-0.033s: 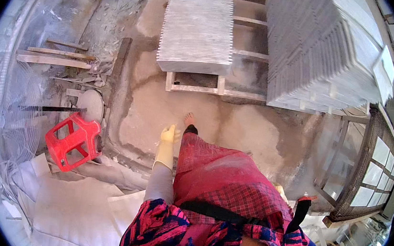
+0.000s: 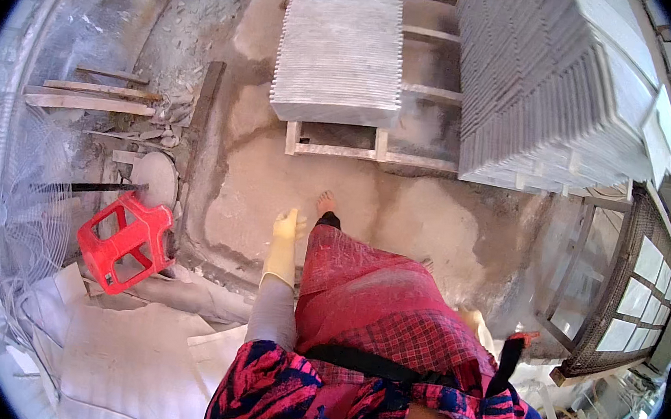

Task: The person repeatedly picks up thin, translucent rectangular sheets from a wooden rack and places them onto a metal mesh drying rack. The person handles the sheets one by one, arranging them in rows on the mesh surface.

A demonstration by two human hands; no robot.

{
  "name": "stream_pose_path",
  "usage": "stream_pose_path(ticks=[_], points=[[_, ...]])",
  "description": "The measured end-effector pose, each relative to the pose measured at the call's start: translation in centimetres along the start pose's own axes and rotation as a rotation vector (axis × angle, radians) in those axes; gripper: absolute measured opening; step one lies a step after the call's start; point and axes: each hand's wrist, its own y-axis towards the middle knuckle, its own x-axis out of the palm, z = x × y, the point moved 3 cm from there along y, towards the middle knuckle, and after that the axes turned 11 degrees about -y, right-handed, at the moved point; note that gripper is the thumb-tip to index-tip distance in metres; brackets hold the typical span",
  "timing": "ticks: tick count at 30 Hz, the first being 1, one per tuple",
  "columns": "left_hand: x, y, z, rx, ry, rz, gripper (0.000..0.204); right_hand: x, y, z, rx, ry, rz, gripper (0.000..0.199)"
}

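Observation:
My left hand (image 2: 288, 227), in a pale yellow rubber glove, hangs in front of me at my left side. Its fingers are loosely bent and a little apart, with nothing seen in them. Beneath it lies the wet, dusty floor (image 2: 261, 177), and the dusty red apron (image 2: 376, 287) over my body is just to its right. A bit of the yellow glove on my right hand (image 2: 477, 326) shows past the apron's right edge; the fingers are hidden. One bare foot (image 2: 326, 203) points forward from under the apron.
Ahead stands a stack of pale slabs (image 2: 340, 46) on a wooden pallet (image 2: 333, 152). A taller slab stack (image 2: 535, 100) rises to its right. On the left are a red plastic stool (image 2: 126, 243), a fan (image 2: 4, 211) and loose planks (image 2: 93, 104). A rack with white tiles (image 2: 635, 297) stands at right.
The view has shifted very slightly, so the stacks sit a little further right in it. My left hand stays low in front, still with nothing seen in it.

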Motion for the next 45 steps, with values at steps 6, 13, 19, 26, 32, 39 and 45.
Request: stream_pose_path(ticks=[6,13,19,26,32,39,45], points=[[-4.7,12.5,9.8,-0.02,-0.07,-0.112,0.038,-0.3,5.6,-22.6,-0.166,-0.019,0.077,0.046],[-1.3,23.1,17.2,0.117,0.078,-0.017,0.039,-2.5,7.8,-43.4,-0.24,-0.091,0.076,0.053],[3.3,31.6,18.1,0.231,0.321,-0.002,0.053,-1.2,23.3,-48.9,-0.272,0.05,0.186,0.062],[10.0,38.7,22.8,0.648,0.557,0.05,0.074,-2.6,44.6,-52.3,-0.238,0.532,0.488,0.069],[10.4,48.9,23.5,0.505,0.625,-0.02,0.079,-4.1,46.1,-60.4,-0.057,0.269,0.38,0.086],[13.4,47.7,24.1,0.54,0.91,0.083,0.085,-4.6,47.3,-58.7,-0.012,0.079,0.446,0.09],[14.2,44.0,25.1,0.542,0.82,0.091,0.083,-4.3,47.4,-58.8,-0.078,0.124,0.453,0.089]])
